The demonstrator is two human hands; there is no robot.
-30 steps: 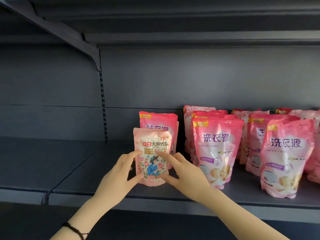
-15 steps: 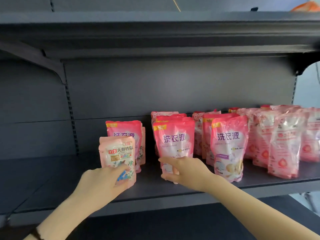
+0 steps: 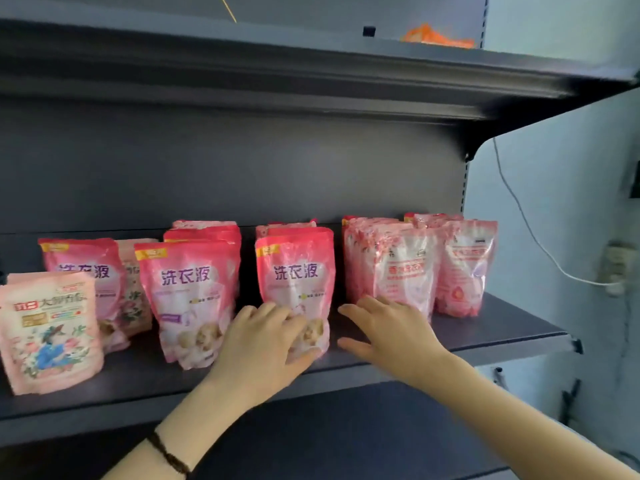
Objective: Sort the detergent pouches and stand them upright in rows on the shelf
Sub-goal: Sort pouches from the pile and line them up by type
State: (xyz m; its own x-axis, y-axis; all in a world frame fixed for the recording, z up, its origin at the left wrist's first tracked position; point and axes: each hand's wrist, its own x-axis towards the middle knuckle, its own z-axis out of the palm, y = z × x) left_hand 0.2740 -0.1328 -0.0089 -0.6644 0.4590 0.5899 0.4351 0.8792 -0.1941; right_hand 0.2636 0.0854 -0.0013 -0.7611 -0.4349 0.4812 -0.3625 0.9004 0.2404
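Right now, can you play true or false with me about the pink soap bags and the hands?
1. All the bags on the shelf are standing up. True.
2. The left hand rests on the front of a dark pink pouch. True.
3. The right hand is lifting a bag into the air. False: it is spread open beside the shiny pale pouches and lifts nothing.
4. The light pink flowery pouch stands at the right end of the shelf. False: it stands at the left end, in front.
5. There is a dark band on the left wrist. True.
6. The shelf is bright yellow. False: it is dark grey.
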